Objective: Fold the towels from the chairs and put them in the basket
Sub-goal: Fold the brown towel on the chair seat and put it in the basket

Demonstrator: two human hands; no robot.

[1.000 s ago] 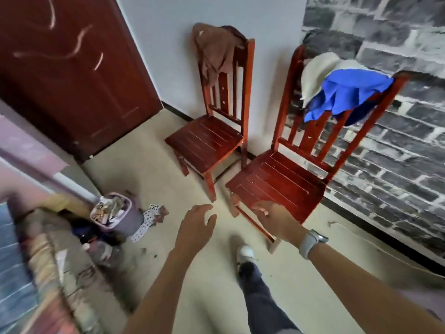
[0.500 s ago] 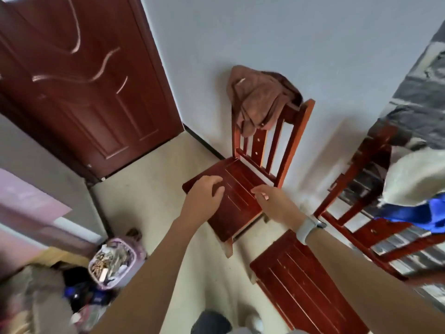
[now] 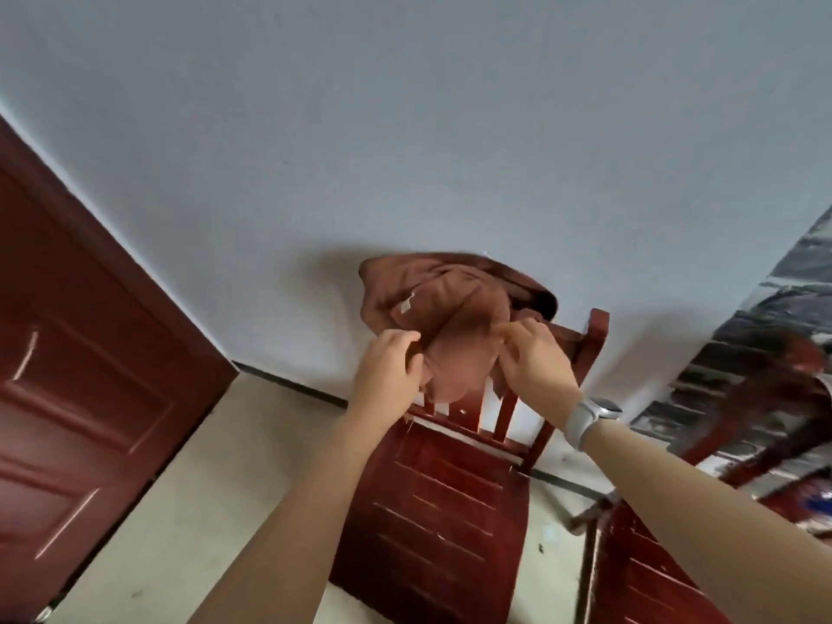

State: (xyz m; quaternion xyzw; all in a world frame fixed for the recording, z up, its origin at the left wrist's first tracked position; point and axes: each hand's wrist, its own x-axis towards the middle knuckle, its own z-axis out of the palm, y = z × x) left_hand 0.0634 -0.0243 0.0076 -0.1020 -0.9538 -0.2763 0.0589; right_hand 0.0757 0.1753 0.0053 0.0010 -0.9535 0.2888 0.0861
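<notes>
You see a plain brown cloth towel (image 3: 454, 308) on a glossy red-brown slatted wooden chair (image 3: 432, 524). The panelled wooden door (image 3: 81, 398) is dark red-brown; the painted wall (image 3: 405, 128) is pale grey.

A home room — panelled wooden door (image 3: 85, 398), slatted wooden chairs (image 3: 441, 524).

dark red door (image 3: 76, 398) at left, grey wall (image 3: 405, 128), brick-pattern wall (image 3: 765, 353) at right, beige floor (image 3: 189, 511)

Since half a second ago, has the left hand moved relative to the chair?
Yes. The left hand went from over the chair seat up to its backrest, where it now grips the brown towel.
</notes>
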